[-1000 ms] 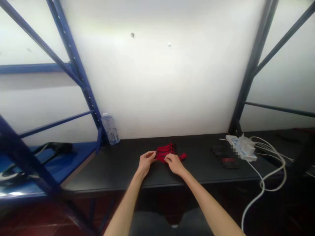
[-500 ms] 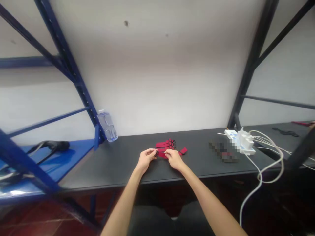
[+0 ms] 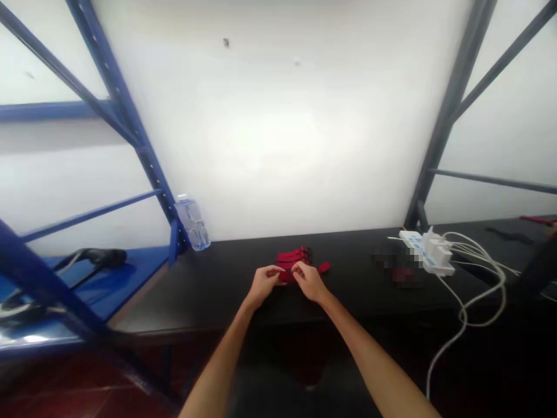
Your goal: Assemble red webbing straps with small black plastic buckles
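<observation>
Several short red straps (image 3: pixel 291 255) with black clips at their right ends lie side by side on the dark table. Close in front of them, a red strap (image 3: pixel 285 276) stretches between my two hands. My left hand (image 3: pixel 264 283) pinches its left part between thumb and fingertips. On the other side, my right hand (image 3: pixel 308 280) is closed on the strap with thumb and forefinger. A loose red strap end (image 3: pixel 324 267) pokes out to the right of my right hand. Small parts at the fingertips are too dark to make out.
A clear plastic bottle (image 3: pixel 193 223) leans by the blue rack post (image 3: pixel 150 165). To the right, a white power strip (image 3: pixel 429 252) carries plugs and looping white cables (image 3: pixel 483 287). A blurred-out object (image 3: pixel 398 267) lies beside it. Black gear (image 3: pixel 102 256) rests on the blue shelf at left.
My left fingertips have shifted slightly right along the strap, and the black piece seen at them is now hidden. My right hand stays nearly in place. The picture's brightness has changed.
</observation>
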Motion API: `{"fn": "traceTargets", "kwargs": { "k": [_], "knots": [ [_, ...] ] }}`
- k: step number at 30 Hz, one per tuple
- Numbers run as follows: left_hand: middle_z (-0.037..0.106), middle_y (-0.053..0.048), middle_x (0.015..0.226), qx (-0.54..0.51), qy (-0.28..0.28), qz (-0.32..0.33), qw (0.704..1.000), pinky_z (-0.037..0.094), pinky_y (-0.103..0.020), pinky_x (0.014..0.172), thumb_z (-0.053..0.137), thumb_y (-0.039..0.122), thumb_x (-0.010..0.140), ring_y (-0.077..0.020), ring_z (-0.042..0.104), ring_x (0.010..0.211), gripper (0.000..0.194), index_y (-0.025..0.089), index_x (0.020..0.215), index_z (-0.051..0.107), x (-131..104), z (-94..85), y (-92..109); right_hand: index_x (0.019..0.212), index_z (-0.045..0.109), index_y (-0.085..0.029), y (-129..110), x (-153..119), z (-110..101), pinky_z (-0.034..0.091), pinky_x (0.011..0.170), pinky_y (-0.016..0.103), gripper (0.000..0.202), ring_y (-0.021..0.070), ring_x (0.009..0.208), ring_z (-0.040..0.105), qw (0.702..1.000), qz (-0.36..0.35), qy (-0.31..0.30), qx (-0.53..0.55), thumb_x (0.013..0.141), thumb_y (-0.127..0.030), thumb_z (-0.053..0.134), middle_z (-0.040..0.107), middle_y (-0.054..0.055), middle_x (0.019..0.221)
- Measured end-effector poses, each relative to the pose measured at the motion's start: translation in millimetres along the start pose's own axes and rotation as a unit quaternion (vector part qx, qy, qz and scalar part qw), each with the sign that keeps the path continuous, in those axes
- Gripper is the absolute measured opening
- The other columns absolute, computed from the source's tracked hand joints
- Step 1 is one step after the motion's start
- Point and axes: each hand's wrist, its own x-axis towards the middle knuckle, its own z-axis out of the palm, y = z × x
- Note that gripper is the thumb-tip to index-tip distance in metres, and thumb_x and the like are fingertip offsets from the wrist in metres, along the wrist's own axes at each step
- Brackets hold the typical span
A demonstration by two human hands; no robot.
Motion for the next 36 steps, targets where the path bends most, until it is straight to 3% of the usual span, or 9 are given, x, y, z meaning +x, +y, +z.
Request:
{"fn": "traceTargets", "kwargs": {
  "k": [4, 9, 12, 17, 23, 28, 36],
  "knots": [
    [0.072, -0.008, 0.080, -0.014, -0.045, 0.009, 0.999, 0.057, -0.033, 0.073, 0.076, 0.015, 0.059, -0.0183, 0.068, 0.072, 0.026, 0.009, 0.085, 0.071, 8, 6.2, -1, 0.091, 0.055, -0.022, -4, -1, -1, 0.045, 0.062, 0.025, 0.012, 0.0139, 0.064, 0.056, 0.999, 0.020, 0.017, 0.036, 0.081, -0.020, 0.049, 0.061, -0.001, 0.078],
    [0.072, -0.007, 0.075, -0.006, -0.032, 0.008, 0.999, 0.058, -0.032, 0.069, 0.076, 0.016, 0.060, -0.0180, 0.068, 0.066, 0.027, 0.009, 0.085, 0.071, 13, 7.6, -10, 0.094, 0.059, -0.023, -7, 0, -3, 0.045, 0.062, 0.025, 0.020, 0.0115, 0.065, 0.053, 0.999, -0.020, 0.017, 0.038, 0.076, -0.016, 0.053, 0.057, 0.001, 0.095],
    [0.073, -0.009, 0.077, 0.001, -0.031, 0.011, 0.999, 0.058, -0.033, 0.069, 0.076, 0.022, 0.064, -0.0187, 0.069, 0.066, 0.027, 0.008, 0.087, 0.072, 11, 7.0, -11, 0.087, 0.062, -0.022, -8, 1, -3, 0.045, 0.060, 0.025, 0.015, 0.0105, 0.064, 0.051, 0.999, -0.027, 0.019, 0.040, 0.074, -0.017, 0.056, 0.053, 0.002, 0.099],
    [0.073, -0.009, 0.074, 0.035, -0.008, 0.010, 0.999, 0.057, -0.031, 0.065, 0.077, 0.029, 0.065, -0.0189, 0.068, 0.062, 0.029, 0.008, 0.084, 0.072, 9, 8.8, -9, 0.076, 0.058, -0.020, -6, 3, -5, 0.045, 0.063, 0.025, 0.003, 0.0124, 0.067, 0.052, 0.997, -0.011, 0.032, 0.072, 0.074, -0.020, 0.057, 0.055, 0.002, 0.090],
    [0.072, -0.008, 0.070, 0.074, 0.069, 0.027, 0.995, 0.054, -0.027, 0.058, 0.077, 0.027, 0.064, -0.0166, 0.066, 0.057, 0.025, 0.010, 0.081, 0.073, 10, 10.0, -10, 0.073, 0.052, -0.020, -4, 1, -5, 0.041, 0.056, 0.023, 0.009, 0.0126, 0.057, 0.050, 0.992, 0.038, 0.045, 0.108, 0.074, -0.027, 0.058, 0.054, -0.003, 0.064],
    [0.071, -0.007, 0.067, 0.080, 0.070, 0.038, 0.994, 0.052, -0.026, 0.059, 0.075, 0.026, 0.064, -0.0165, 0.065, 0.058, 0.021, 0.011, 0.080, 0.074, 7, 9.1, -8, 0.076, 0.052, -0.021, -11, -3, -4, 0.041, 0.054, 0.024, 0.010, 0.0126, 0.053, 0.050, 0.996, 0.037, 0.071, 0.039, 0.074, -0.028, 0.058, 0.058, -0.002, 0.064],
    [0.072, -0.008, 0.071, 0.092, 0.059, 0.045, 0.993, 0.051, -0.027, 0.061, 0.076, 0.031, 0.065, -0.0174, 0.065, 0.060, 0.025, 0.011, 0.081, 0.074, 5, 8.4, -7, 0.078, 0.051, -0.021, -10, -3, -1, 0.039, 0.051, 0.023, 0.007, 0.0119, 0.048, 0.049, 0.999, 0.017, 0.051, -0.001, 0.073, -0.025, 0.055, 0.056, -0.003, 0.058]
  ]
}}
